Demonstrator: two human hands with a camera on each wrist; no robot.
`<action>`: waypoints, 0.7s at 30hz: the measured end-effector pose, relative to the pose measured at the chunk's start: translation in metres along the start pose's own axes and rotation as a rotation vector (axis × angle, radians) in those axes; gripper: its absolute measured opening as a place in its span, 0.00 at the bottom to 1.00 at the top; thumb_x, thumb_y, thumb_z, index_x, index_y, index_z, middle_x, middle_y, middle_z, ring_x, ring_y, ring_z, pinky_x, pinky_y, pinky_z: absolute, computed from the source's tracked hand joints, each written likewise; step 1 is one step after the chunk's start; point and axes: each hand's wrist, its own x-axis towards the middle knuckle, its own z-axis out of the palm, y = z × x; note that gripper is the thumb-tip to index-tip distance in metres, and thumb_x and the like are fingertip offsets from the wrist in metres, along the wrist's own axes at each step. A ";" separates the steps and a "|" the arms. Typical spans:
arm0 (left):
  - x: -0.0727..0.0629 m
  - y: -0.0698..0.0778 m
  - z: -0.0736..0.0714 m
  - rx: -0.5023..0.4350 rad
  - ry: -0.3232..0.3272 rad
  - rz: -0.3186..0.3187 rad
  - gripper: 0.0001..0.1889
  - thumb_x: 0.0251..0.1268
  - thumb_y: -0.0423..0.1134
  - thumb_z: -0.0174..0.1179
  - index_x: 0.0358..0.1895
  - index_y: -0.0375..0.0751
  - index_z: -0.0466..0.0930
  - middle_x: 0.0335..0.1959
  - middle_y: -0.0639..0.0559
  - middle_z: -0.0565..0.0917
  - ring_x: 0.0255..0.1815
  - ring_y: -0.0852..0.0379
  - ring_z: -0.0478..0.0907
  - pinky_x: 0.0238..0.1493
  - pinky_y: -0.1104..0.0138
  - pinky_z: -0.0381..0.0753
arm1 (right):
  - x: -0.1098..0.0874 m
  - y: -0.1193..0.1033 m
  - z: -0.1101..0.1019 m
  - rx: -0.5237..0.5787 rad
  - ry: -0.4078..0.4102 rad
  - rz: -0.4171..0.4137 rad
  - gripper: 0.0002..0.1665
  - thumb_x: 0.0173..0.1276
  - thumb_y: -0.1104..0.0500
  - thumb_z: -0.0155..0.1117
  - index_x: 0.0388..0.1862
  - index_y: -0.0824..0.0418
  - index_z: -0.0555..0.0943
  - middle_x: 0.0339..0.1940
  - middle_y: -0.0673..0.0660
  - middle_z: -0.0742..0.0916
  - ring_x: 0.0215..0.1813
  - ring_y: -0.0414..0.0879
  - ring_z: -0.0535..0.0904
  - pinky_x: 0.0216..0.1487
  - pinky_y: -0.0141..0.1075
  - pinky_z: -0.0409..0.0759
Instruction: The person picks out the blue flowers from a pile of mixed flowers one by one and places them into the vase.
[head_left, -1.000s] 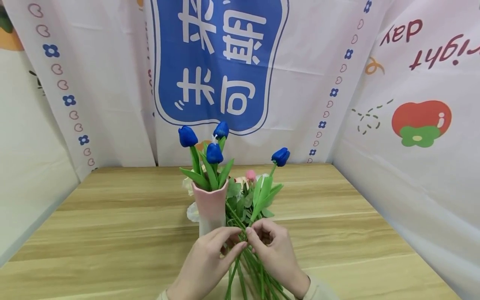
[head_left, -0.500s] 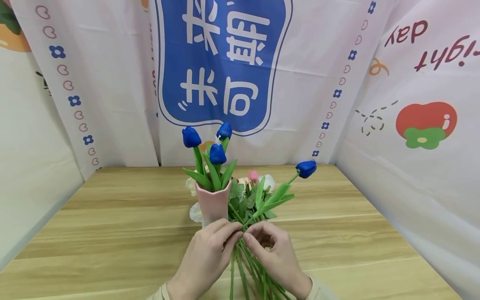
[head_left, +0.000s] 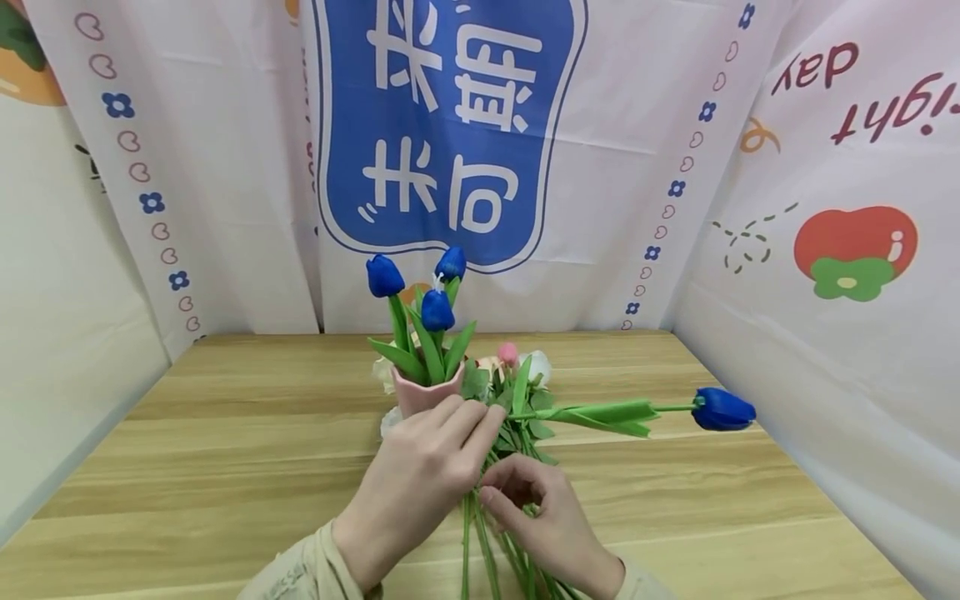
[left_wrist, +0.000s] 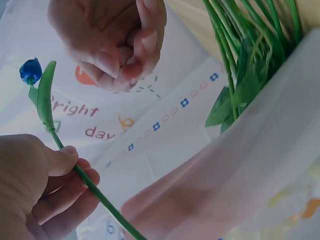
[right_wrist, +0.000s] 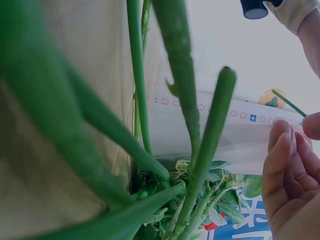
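My left hand (head_left: 423, 471) pinches the green stem of a blue tulip (head_left: 723, 409) between thumb and fingers; the bloom points right, the stem nearly level in the head view. In the left wrist view the stem (left_wrist: 107, 204) runs down past the fingers and overlaps the vase's rim. A pink-and-white vase (head_left: 420, 398) with a wavy rim stands just beyond this hand, with several blue tulips (head_left: 437, 311) upright in it. My right hand (head_left: 543, 521), fingers loosely curled and holding nothing, hovers over a bundle of green stems (head_left: 483, 550).
The bundle lies along the wooden table (head_left: 262, 450), its leaves (head_left: 517, 433) and a pink bloom (head_left: 507, 354) toward the back. White petals (head_left: 390, 421) show behind the vase. Printed cloth (head_left: 600, 167) walls the back and both sides.
The blue tulip has swung from nearly upright to level, its bloom going right and down. My left hand has risen forward with the stem, parting from my right hand, which has barely moved.
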 end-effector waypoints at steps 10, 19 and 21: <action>0.017 -0.006 -0.006 0.179 0.014 0.120 0.22 0.76 0.21 0.33 0.47 0.29 0.82 0.36 0.45 0.80 0.37 0.52 0.79 0.45 0.64 0.86 | 0.000 0.001 0.000 0.046 -0.003 -0.014 0.05 0.72 0.68 0.60 0.41 0.60 0.81 0.28 0.54 0.84 0.20 0.49 0.78 0.17 0.34 0.81; 0.033 -0.016 -0.004 0.271 0.006 0.169 0.22 0.77 0.22 0.33 0.47 0.28 0.82 0.36 0.43 0.80 0.35 0.53 0.78 0.33 0.70 0.85 | 0.001 0.001 0.000 0.068 -0.010 0.039 0.03 0.74 0.65 0.59 0.40 0.62 0.81 0.27 0.57 0.83 0.20 0.55 0.77 0.18 0.36 0.82; 0.035 -0.017 -0.003 0.277 -0.005 0.172 0.21 0.77 0.22 0.34 0.47 0.29 0.82 0.36 0.44 0.79 0.35 0.53 0.78 0.31 0.70 0.85 | 0.001 0.000 0.001 0.077 -0.015 0.059 0.03 0.74 0.65 0.60 0.40 0.62 0.81 0.27 0.59 0.83 0.20 0.54 0.78 0.19 0.37 0.82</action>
